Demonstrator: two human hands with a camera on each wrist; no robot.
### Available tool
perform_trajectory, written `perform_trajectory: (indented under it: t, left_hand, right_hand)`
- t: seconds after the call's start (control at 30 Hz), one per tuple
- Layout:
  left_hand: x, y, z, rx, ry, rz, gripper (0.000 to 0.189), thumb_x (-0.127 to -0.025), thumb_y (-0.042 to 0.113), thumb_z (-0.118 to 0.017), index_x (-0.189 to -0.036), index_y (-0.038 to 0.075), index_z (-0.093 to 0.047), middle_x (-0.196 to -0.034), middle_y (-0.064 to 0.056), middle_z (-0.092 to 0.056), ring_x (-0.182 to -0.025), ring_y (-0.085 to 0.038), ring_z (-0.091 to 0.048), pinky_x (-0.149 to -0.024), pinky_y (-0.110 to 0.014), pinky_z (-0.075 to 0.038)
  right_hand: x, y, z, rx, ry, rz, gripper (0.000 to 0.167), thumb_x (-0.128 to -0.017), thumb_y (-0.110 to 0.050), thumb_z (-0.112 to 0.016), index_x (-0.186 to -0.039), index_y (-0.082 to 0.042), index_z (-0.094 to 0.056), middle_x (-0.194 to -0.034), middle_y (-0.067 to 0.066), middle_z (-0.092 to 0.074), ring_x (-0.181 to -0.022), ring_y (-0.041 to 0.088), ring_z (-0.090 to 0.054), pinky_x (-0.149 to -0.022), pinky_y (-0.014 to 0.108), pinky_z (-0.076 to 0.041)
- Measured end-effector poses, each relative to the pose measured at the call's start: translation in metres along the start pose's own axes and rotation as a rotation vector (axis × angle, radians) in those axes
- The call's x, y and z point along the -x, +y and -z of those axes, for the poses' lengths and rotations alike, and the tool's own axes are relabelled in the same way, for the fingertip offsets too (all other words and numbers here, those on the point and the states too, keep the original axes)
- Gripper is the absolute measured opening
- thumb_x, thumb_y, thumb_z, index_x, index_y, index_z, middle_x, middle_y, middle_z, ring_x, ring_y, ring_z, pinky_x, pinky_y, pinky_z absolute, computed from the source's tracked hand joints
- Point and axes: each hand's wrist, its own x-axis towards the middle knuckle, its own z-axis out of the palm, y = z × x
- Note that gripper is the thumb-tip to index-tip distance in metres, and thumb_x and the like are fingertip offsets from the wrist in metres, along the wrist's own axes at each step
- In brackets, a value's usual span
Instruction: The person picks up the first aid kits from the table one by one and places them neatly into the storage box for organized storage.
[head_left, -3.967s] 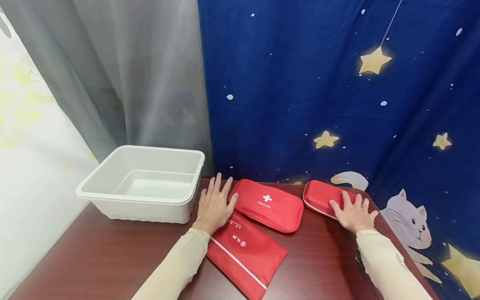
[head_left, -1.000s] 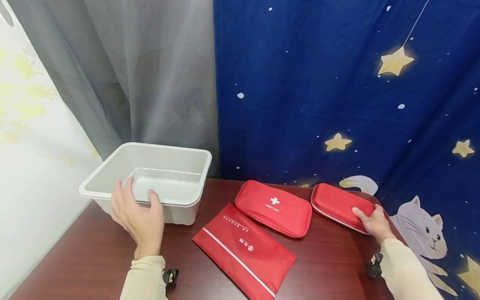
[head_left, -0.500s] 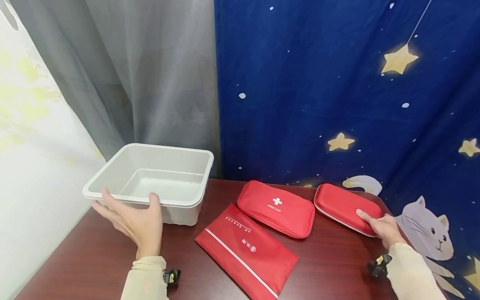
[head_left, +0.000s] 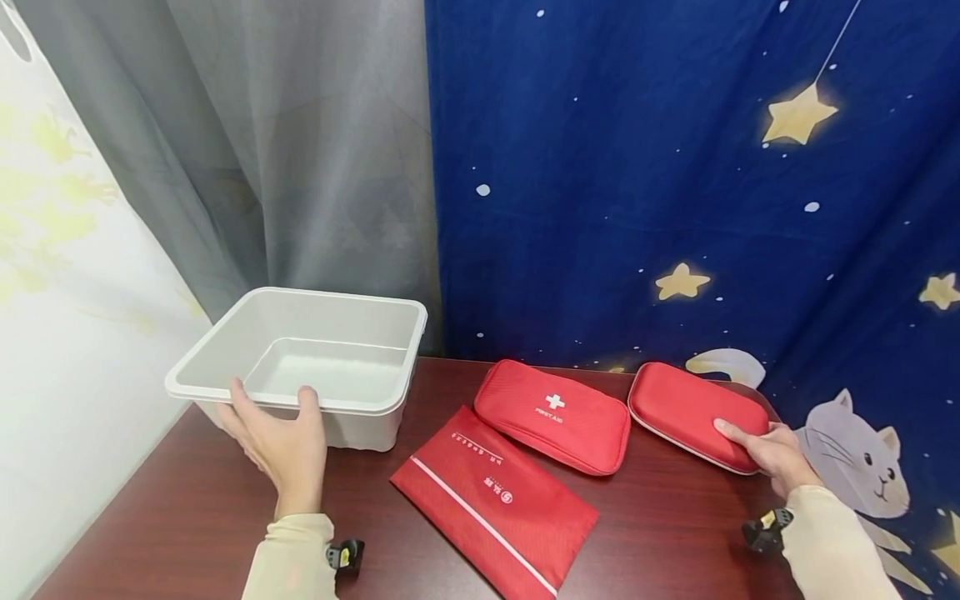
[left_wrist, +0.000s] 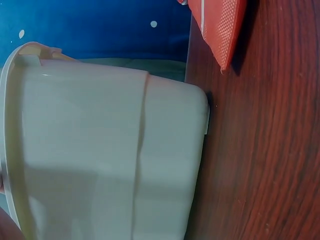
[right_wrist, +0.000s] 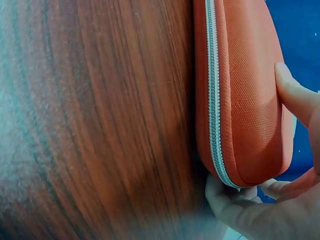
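Person's L hand is at the near rim of the white tub, thumb & index spread wide, tips at the rim; can't tell how hard it presses, if at all. R hand grips the R end of the red hard case, thumb on top, fingers round the end & underneath. Case sits by the back R corner of the bench, pale zip along its side; can't tell if the gripped end is off the surface. Btwn tub & case: the first-aid pouch, white cross up, near the case, & the flat red pouch w/ a white stripe, lying diag. in front of it. Blue star-print curtain behind, grey curtain to its L.
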Motion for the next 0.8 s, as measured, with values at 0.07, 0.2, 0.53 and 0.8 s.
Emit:
perform_trajectory:
  t: [0.07, 0.2, 0.53, 0.8]
  left_hand:
    - [-0.0004, -0.0001, 0.0006, -0.007, 0.001, 0.0, 0.083, -0.085, 0.025, -0.065, -0.157, 0.016, -0.027, -0.162, -0.01, -0.015, -0.148, -0.022, -0.018, -0.115, -0.054, -0.02]
    - [-0.0001, 0.0001, 0.0013, -0.01, 0.008, -0.011, 0.083, -0.085, 0.025, -0.065, -0.157, 0.015, -0.027, -0.161, -0.009, -0.017, -0.147, -0.021, -0.019, -0.114, -0.052, -0.021]
    - [0.0016, -0.0005, -0.0012, 0.017, 0.016, -0.033, 0.082, -0.084, 0.022, -0.066, -0.156, 0.011, -0.03, -0.16, -0.008, -0.02, -0.146, -0.019, -0.021, -0.115, -0.046, -0.022]
    - [0.0011, -0.0006, -0.001, 0.024, 0.017, -0.041, 0.082, -0.084, 0.022, -0.066, -0.156, 0.011, -0.029, -0.159, -0.007, -0.022, -0.145, -0.018, -0.023, -0.115, -0.042, -0.022]
  right_hand:
    - [0.0007, -0.0021, -0.0005, -0.009, -0.002, 0.006, 0.115, -0.091, -0.057, -0.059, -0.146, 0.022, 0.004, -0.149, 0.043, -0.012, -0.135, 0.053, -0.022, -0.113, 0.06, -0.022]
    - [0.0008, -0.0028, -0.0022, -0.032, 0.01, 0.017, 0.115, -0.092, -0.054, -0.06, -0.146, 0.022, 0.007, -0.151, 0.044, -0.009, -0.137, 0.053, -0.02, -0.113, 0.06, -0.022]
    - [0.0022, -0.0009, -0.0036, -0.115, 0.043, 0.007, 0.109, -0.095, -0.053, -0.055, -0.147, 0.019, 0.009, -0.151, 0.044, -0.008, -0.135, 0.052, -0.026, -0.111, 0.056, -0.026]
    - [0.0043, 0.0008, -0.0064, -0.231, 0.073, -0.021, 0.106, -0.095, -0.052, -0.055, -0.15, 0.016, 0.004, -0.152, 0.041, -0.014, -0.125, 0.045, -0.043, -0.104, 0.052, -0.032]
